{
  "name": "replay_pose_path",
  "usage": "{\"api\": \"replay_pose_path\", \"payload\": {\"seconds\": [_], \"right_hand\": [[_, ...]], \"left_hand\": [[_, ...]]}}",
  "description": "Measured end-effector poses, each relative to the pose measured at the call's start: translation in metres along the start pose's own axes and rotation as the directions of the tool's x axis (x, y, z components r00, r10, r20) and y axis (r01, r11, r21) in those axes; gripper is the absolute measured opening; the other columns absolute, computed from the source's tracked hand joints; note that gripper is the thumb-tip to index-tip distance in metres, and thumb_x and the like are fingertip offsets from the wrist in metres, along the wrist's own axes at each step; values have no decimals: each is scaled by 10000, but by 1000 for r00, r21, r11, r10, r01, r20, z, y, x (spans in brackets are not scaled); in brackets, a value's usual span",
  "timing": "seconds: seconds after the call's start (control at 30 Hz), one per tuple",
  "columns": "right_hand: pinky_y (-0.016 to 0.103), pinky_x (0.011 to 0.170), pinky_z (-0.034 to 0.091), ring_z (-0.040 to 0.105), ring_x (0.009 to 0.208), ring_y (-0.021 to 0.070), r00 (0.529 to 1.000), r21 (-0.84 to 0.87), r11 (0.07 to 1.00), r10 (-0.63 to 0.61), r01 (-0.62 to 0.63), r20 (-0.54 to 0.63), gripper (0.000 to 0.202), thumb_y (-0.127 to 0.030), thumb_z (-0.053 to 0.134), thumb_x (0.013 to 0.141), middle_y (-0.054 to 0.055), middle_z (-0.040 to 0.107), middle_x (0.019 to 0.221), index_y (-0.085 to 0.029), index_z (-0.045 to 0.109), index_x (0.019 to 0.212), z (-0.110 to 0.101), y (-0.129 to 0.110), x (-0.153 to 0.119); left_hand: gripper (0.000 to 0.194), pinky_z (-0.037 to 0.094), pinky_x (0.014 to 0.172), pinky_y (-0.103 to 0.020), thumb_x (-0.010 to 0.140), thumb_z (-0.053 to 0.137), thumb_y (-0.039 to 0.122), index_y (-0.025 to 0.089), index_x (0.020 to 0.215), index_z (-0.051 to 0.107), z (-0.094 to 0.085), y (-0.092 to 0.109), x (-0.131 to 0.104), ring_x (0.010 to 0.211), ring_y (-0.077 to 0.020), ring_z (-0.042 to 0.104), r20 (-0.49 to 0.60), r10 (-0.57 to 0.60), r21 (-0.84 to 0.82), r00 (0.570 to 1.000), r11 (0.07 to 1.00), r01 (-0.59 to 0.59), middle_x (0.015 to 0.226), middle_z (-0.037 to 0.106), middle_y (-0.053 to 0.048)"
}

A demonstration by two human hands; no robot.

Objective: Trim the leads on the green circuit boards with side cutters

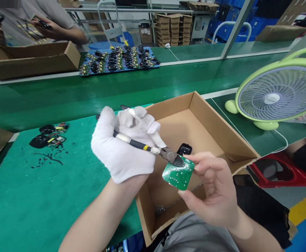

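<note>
Green mat [71, 203] near left; left hand [128, 152] curled round cutters [139, 144], right hand [216, 189] pinching circuit board [177, 176]; loose pinch might drop board.

To my right, a light-green fan [271, 99] with a purple-grey grille stands on a dark green tabletop, a white cord [284, 141] trailing beside it. A glossy green belt [189, 80] stretches across the middle. Beyond it, a blue tray [131, 70] carries rows of black-and-yellow electronic parts, just beside a long cardboard box [32, 66]. Behind that box is a person in a grey shirt [60, 14], holding a small dark item. Farther back are stacked brown cartons [173, 29] and blue crates [260, 26]. A red stool [286, 164] shows at lower right.
</note>
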State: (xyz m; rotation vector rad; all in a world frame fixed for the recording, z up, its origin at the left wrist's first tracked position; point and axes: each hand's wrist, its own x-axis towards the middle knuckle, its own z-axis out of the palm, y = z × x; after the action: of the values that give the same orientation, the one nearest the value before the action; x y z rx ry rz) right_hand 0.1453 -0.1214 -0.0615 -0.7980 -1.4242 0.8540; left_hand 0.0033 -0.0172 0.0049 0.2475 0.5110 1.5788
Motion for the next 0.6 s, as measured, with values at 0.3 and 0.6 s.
{"api": "replay_pose_path", "payload": {"seconds": [0.3,0.6], "right_hand": [[343,999,556,586,1165,194,997,-30,999,-46,44,-55,598,69,731,754,64,576,1247,-267,542,1212,1,3,-2],[339,933,594,594,1171,216,999,-114,993,-40,39,-5,571,4,776,766,74,593,1229,-286,541,1198,1,1,-3]], "left_hand": [[448,390,520,-273,974,411,418,174,617,293,2,-3,-2,589,-132,444,-70,-40,-14,997,999,39,736,480,-35],[479,258,424,-246,1024,315,352,181,596,184,-1,0,-1,457,-95,276,23,-9,8,1000,1000,9,619,334,-12]]}}
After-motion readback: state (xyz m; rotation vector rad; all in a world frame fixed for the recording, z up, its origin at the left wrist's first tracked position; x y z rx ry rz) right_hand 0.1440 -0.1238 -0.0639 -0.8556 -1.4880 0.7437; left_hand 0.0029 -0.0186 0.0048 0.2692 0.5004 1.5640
